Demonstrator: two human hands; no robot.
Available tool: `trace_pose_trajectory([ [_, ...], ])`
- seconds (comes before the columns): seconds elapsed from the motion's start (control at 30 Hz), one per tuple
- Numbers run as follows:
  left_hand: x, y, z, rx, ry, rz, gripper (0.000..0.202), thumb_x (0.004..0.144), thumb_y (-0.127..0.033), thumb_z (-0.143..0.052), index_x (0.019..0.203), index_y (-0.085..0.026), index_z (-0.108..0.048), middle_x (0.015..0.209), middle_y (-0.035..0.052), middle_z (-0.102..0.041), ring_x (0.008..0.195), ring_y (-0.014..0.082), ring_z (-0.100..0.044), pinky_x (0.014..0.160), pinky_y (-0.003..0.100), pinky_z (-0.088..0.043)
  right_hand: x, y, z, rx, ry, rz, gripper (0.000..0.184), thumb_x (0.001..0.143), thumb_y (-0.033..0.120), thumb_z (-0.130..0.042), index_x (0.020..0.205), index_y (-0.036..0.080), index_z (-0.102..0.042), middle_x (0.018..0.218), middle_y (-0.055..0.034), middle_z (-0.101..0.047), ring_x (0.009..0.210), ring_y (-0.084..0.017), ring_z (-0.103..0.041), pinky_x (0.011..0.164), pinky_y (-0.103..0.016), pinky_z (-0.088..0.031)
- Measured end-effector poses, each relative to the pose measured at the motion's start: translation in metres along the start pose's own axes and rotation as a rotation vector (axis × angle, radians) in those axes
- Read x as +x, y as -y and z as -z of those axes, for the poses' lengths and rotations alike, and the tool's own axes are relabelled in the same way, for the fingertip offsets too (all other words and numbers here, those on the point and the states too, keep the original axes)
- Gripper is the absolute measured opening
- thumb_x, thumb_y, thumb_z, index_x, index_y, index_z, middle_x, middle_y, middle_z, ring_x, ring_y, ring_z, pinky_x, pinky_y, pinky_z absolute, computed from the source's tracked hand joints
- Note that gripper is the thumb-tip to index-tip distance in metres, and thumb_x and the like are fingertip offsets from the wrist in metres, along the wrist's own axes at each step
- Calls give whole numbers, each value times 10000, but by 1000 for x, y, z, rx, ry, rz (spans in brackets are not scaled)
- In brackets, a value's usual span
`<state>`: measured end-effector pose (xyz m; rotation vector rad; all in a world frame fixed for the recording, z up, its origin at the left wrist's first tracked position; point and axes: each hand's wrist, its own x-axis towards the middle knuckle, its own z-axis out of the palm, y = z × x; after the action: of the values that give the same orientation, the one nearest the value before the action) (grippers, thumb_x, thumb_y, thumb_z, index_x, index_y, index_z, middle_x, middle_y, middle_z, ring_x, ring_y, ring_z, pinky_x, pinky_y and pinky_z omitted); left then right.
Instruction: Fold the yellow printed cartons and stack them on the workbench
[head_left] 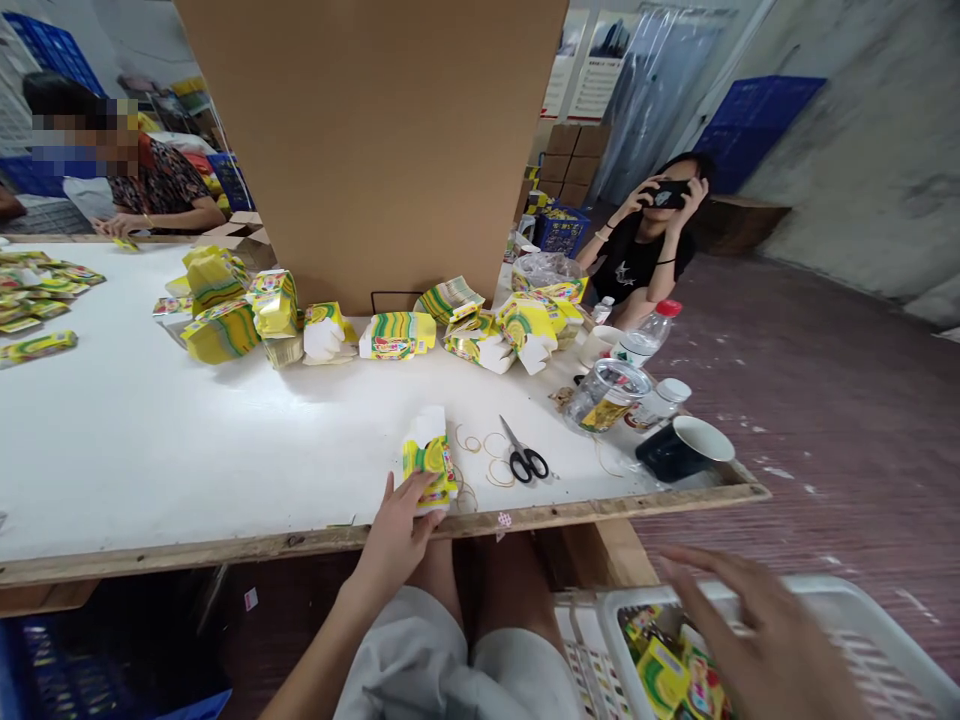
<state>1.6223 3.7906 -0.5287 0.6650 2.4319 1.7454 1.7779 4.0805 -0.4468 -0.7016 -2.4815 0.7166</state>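
Note:
My left hand (405,520) lies at the near table edge, its fingers and thumb gripping a small stack of flat yellow-and-green cartons (429,455) with white flaps. My right hand (765,635), smeared by motion, is over a white plastic basket (885,600) at the lower right. Its fingers are stretched out and nothing shows in them. Inside the basket lie several yellow packets (664,675). Just right of the carton stack are loose rubber bands (499,472) and scissors with black handles (529,463).
Bundles of yellow cartons (397,335) line the table before a tall cardboard box (375,150). At the right corner stand a dark mug (664,452), a clear jar (600,395) and bottles (660,400). One person (165,180) sits far left; another (645,245) holds up a phone.

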Motion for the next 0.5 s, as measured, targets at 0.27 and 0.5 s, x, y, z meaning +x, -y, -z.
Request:
trace_pose_trajectory([
  [0.27, -3, 12, -13, -33, 55, 4, 460, 795, -141, -649, 1243, -245, -624, 1299, 103, -661, 1302, 299, -524, 1193, 585, -83, 12, 94, -173, 424, 192, -2, 188, 689, 400, -697, 713, 213, -703, 894, -151, -665, 962, -360, -559, 911, -527, -394],
  [0.5, -3, 5, -2, -310, -230, 108, 365, 862, -300, -639, 1218, -219, -629, 1332, 114, -630, 1299, 274, -520, 1143, 472, -319, 13, 93, -175, 709, 270, -126, 317, 764, 517, -650, 759, 200, -641, 735, -77, -687, 745, -261, -624, 737, -416, -494],
])
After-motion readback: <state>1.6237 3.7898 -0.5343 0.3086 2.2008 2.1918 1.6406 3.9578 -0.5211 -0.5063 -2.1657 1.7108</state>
